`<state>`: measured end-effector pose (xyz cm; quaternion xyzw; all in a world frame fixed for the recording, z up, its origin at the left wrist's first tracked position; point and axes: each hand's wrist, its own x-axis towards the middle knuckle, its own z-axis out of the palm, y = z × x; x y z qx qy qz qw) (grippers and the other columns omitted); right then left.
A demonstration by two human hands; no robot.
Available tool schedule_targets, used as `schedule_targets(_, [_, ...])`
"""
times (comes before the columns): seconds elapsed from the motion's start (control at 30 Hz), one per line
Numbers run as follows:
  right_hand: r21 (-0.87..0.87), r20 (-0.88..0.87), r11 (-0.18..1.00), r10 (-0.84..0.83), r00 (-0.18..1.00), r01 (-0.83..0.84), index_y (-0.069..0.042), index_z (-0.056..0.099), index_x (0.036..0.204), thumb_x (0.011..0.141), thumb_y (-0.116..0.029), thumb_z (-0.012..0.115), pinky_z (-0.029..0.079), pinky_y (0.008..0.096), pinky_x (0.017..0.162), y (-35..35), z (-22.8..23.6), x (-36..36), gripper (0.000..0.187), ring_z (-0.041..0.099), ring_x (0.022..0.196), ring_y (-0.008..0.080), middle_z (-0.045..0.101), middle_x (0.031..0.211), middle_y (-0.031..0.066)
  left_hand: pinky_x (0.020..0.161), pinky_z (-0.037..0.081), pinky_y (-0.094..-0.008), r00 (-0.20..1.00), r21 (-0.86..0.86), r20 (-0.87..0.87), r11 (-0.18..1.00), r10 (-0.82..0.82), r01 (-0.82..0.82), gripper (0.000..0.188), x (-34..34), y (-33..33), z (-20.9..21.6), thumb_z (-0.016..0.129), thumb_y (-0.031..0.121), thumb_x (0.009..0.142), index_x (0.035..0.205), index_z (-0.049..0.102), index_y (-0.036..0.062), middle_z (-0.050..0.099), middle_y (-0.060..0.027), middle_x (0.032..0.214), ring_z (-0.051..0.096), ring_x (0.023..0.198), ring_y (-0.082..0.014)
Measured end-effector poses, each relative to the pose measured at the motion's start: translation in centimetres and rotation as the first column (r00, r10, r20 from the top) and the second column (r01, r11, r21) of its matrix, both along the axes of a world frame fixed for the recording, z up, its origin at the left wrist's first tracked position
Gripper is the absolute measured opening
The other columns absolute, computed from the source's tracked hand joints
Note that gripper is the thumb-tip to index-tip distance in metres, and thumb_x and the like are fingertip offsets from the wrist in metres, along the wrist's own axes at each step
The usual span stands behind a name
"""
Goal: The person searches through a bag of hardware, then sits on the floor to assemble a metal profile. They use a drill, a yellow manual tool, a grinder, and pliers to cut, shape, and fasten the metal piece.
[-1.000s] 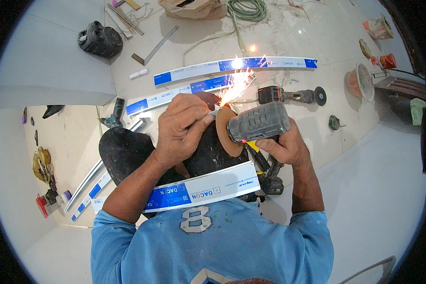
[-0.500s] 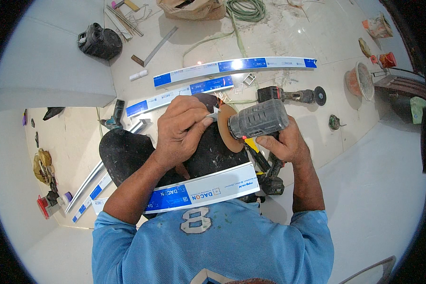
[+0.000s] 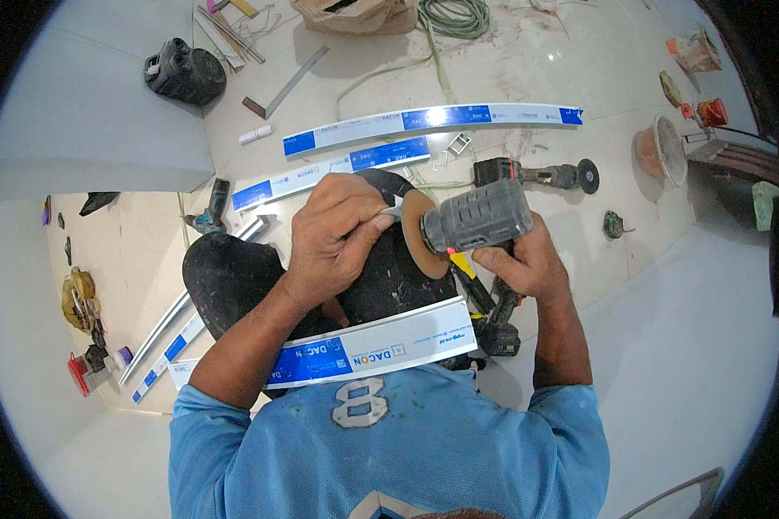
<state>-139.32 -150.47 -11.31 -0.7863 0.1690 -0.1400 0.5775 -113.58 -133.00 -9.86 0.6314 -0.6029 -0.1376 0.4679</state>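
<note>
Crouching over the floor (image 3: 649,363), the person has a white and blue profile strip (image 3: 372,350) lying across the lap, just in front of the blue shirt. Above it the left hand (image 3: 337,238) is closed, its fingertips pinching a small metal piece (image 3: 393,210) and holding it against the brown disc (image 3: 424,232) of a grey angle grinder (image 3: 476,216). The right hand (image 3: 524,264) is wrapped around the grinder from below, clamped on its body, so the two hands sit close together with only the disc between them. Both knees, in dark, dusty trousers, lie under the hands. Just beyond the grinder a second power tool with a black disc (image 3: 537,176) rests on the floor, and beside it two more long white and blue strips (image 3: 433,119) stretch across the middle of the floor. A grey metal channel (image 3: 182,307) runs toward the left edge. Farther off, near the far edge, lie a black tool bag (image 3: 184,71), a steel square (image 3: 287,83), a coil of green cable (image 3: 454,16) and a brown sack (image 3: 355,13); an orange bucket (image 3: 662,149) stands toward the right edge.
</note>
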Motion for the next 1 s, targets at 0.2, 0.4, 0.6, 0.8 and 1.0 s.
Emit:
schedule_targets(0.2, [-0.038,-0.113,0.999,0.011,0.994,-0.016,-0.001,0.076,0.121,0.094,-0.036,0.080,0.058,0.0456,0.095,-0.7,0.6,-0.2,0.044,0.076,0.106,0.0377,0.079,0.115,0.0201,0.091,0.054,-0.0411,1.000,-0.001,0.008,1.000,0.000,0.001,0.010,0.0,0.1,-0.1,0.081,0.000,0.091,0.100,0.076,0.0022,0.073,-0.0099,0.101,0.068,0.100,-0.0268])
schedule_targets(0.4, [-0.012,-0.002,1.000,-0.020,1.000,0.020,0.000,0.076,0.121,0.096,-0.033,0.079,0.058,0.0451,0.092,0.3,1.2,0.2,0.041,0.076,0.101,0.0351,0.079,0.111,0.0202,0.094,0.054,-0.0410,0.999,0.031,0.038,1.000,0.003,-0.004,0.014,0.1,0.4,-0.2,0.082,0.000,0.090,0.103,0.076,0.0024,0.073,-0.0099,0.104,0.069,0.103,-0.0271])
schedule_targets(0.6, [0.158,-0.232,0.969,-0.150,0.961,0.190,0.001,0.075,0.118,0.100,-0.030,0.074,0.058,0.0388,0.086,-0.1,-0.4,-2.3,0.036,0.072,0.092,0.0232,0.077,0.103,0.0150,0.096,0.055,-0.0409,1.000,0.016,-0.006,1.000,-0.016,0.016,0.016,0.4,0.6,0.0,0.084,-0.001,0.089,0.103,0.078,0.0024,0.074,-0.0088,0.105,0.069,0.104,-0.0262])
schedule_targets(0.8, [0.580,-0.068,0.731,-0.396,0.916,0.360,0.001,0.065,0.132,0.107,-0.032,0.066,0.059,0.0349,0.080,1.6,-2.4,-4.4,0.042,0.070,0.089,0.0188,0.073,0.104,0.0121,0.104,0.056,-0.0427,0.993,0.042,-0.082,0.995,-0.082,0.086,0.024,1.4,1.3,-0.3,0.084,-0.001,0.089,0.111,0.082,0.0050,0.078,-0.0089,0.114,0.071,0.117,-0.0272])
schedule_targets(1.0, [0.867,0.185,0.488,-0.501,0.845,0.099,0.007,0.055,0.134,0.114,-0.035,0.051,0.057,0.0374,0.070,2.5,-4.9,-5.3,0.046,0.066,0.082,0.0237,0.065,0.101,0.0169,0.116,0.051,-0.0475,0.995,0.091,-0.060,0.993,-0.075,0.081,0.027,1.5,1.6,-0.2,0.081,-0.002,0.089,0.114,0.082,0.0079,0.081,-0.0073,0.124,0.068,0.133,-0.0318])
